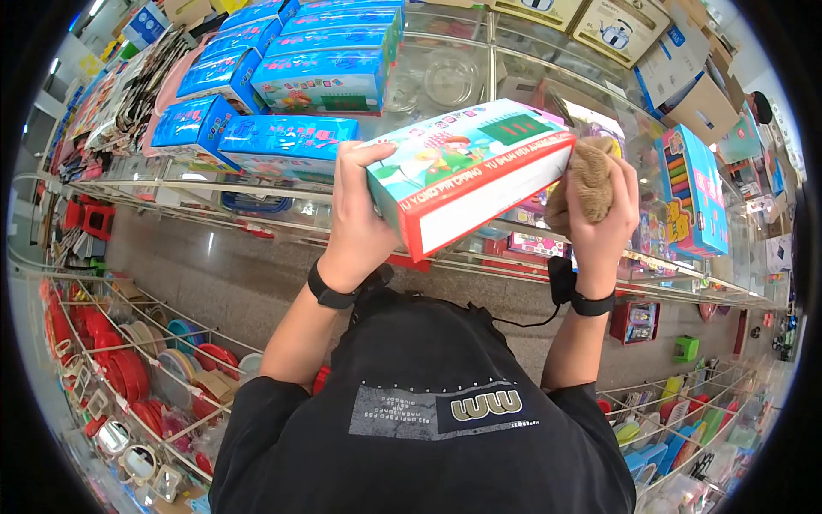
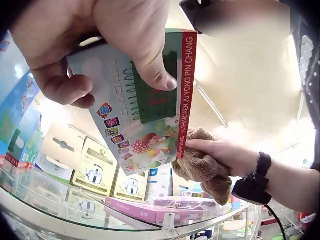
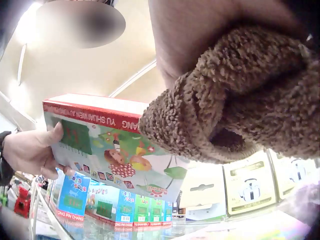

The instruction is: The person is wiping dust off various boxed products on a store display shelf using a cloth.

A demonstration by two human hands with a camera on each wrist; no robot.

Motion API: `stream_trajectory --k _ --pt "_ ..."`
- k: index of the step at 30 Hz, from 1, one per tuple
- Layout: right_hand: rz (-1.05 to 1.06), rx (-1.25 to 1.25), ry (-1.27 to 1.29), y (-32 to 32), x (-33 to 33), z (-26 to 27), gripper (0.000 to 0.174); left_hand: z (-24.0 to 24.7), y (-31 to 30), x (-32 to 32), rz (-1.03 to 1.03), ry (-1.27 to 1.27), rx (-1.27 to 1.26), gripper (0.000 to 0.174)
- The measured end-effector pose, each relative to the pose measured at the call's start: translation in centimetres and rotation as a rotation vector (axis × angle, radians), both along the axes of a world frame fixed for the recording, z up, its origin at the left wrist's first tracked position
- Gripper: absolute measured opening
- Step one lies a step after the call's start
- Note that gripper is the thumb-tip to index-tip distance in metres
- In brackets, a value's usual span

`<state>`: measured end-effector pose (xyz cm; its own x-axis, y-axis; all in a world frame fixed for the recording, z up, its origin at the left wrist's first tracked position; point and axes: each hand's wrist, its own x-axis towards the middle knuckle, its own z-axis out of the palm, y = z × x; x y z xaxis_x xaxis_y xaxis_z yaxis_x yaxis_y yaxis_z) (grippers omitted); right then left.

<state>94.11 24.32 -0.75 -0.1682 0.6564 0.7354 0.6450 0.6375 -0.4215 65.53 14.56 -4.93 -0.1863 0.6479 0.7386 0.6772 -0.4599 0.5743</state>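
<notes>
My left hand (image 1: 358,214) grips the left end of a printed cardboard box (image 1: 479,146), its thumb lying on the picture face. The box has red edges, a plain white side and a green panel, and is held tilted above the glass counter. A brown fluffy cloth (image 1: 591,176) is bunched in my right hand (image 1: 604,206), against the box's right end. In the left wrist view the cloth (image 2: 202,165) overlaps the box's red edge. From the right wrist, the cloth (image 3: 235,95) hides most of the right fingers, while the left hand (image 3: 35,150) shows at the far end of the box.
Blue boxes (image 1: 291,137) stand in rows on the glass counter at the left. Kettle boxes (image 1: 616,30) sit at the back right, and a colourful blue carton (image 1: 692,193) stands at the right. Wire racks with red basins (image 1: 128,373) and other goods lie behind me.
</notes>
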Motion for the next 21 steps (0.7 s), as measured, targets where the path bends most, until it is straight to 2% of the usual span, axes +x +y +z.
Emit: stream_trajectory --k 2,3,6,8,10,11,13,15,17,18,19,21 --pt "-0.043 -0.059 0.044 0.1 1.2 -0.4 0.044 0.1 -0.3 0.1 -0.028 0.002 0.013 0.086" --pt "-0.047 -0.131 0.064 0.2 2.2 -1.1 0.037 0.2 -0.5 0.1 -0.041 0.005 0.021 0.086" --pt "0.145 -0.447 0.547 -0.2 3.9 -2.8 0.032 0.6 -0.8 -0.6 -0.067 0.102 0.105 0.088" --pt "0.130 -0.634 0.715 -1.1 4.8 -3.3 0.038 0.8 -1.1 -1.2 -0.110 0.175 0.166 0.089" --pt "0.176 -0.828 0.858 -1.3 6.0 -3.5 0.044 2.1 -2.0 -1.2 -0.193 0.181 0.144 0.079" --pt "0.282 -0.968 0.883 -1.2 7.1 -3.6 0.064 2.3 -2.4 -1.6 -0.220 0.230 0.145 0.077" --pt "0.647 -1.013 0.803 -1.5 6.5 -2.6 0.076 3.4 -3.0 -1.5 -0.305 0.263 0.128 0.065" --pt "0.712 -1.085 0.758 -2.1 4.9 -1.9 0.094 4.0 -3.4 -2.2 -0.319 0.307 0.128 0.061" --pt "0.702 -1.098 0.669 -2.2 3.9 -1.5 0.093 3.9 -3.7 -3.2 -0.340 0.352 0.120 0.056" --pt "0.700 -1.104 0.624 -2.2 3.7 -1.4 0.093 3.8 -4.0 -3.1 -0.358 0.254 0.025 0.056" --pt "0.738 -1.117 0.693 -2.0 3.6 -1.9 0.096 3.7 -4.6 -3.1 -0.372 0.156 -0.070 0.056" --pt "0.760 -1.170 0.704 -1.7 3.8 -2.7 0.098 3.9 -4.8 -3.2 -0.401 0.155 -0.083 0.057"
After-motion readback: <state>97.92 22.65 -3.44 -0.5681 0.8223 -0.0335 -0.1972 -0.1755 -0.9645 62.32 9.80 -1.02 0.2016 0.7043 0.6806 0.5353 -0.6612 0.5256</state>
